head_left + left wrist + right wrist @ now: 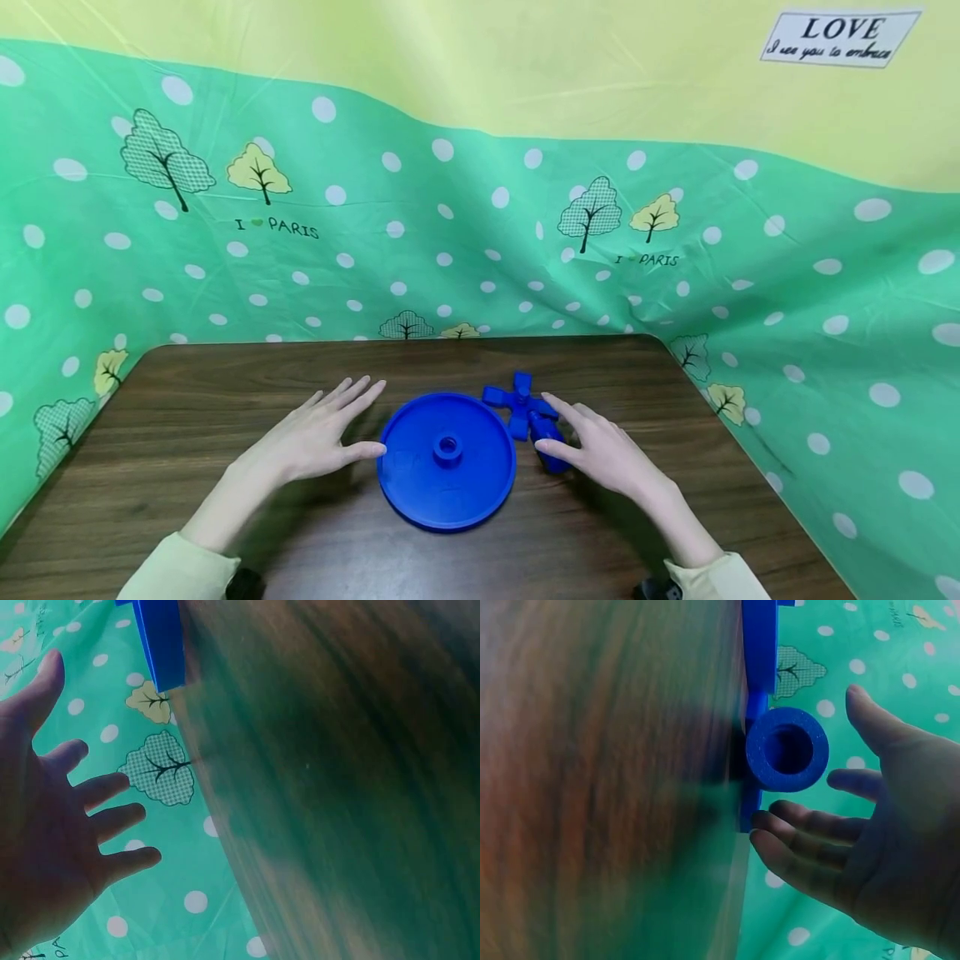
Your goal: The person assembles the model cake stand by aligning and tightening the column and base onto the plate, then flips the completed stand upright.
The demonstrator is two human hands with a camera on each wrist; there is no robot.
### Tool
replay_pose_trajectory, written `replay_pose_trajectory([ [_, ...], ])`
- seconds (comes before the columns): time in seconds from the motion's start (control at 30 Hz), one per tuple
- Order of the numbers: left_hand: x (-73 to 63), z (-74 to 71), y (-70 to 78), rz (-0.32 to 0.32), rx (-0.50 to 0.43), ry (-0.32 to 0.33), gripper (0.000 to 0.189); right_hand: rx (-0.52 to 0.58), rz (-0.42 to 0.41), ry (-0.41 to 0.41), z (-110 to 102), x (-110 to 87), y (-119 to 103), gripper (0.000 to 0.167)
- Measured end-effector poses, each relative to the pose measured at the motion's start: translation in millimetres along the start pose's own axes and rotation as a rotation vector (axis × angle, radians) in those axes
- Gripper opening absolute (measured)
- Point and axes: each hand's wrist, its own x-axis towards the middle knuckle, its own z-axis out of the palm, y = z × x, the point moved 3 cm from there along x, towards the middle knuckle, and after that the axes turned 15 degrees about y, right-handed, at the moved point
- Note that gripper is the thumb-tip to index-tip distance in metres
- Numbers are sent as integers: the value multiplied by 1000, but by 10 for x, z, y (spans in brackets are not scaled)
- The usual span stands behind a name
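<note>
A round blue disc (416, 492) with a raised rim and a small hollow hub lies flat on the wooden table. Beside its left rim my left hand (318, 437) is spread, thumb tip close to the edge; whether they touch I cannot tell. To the disc's right lies a blue cross-shaped piece (519, 402) with several arms. A short blue tube (551, 440) lies on its side by that cross; its round open end (762, 771) faces the right wrist camera. My right hand (607, 450) hovers around the tube, fingers loosely bent and thumb apart, gripping nothing.
The dark wooden table (360, 558) ends at a back edge against a green and yellow curtain (465, 233) with white dots and printed trees. More curtain hangs along both sides. Pale sleeves (180, 571) cover the forearms, with dark devices (245, 583) at the wrists.
</note>
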Motion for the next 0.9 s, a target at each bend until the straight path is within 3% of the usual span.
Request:
replay_pose_trajectory([
  [0.43,-28,89,112,-18,-30,-161,91,-18,19,-107,92,-55,-78,79],
  [0.9,-59,211,156,-50,-36,-253,94,-16,18,-88,111,-39,-104,66],
])
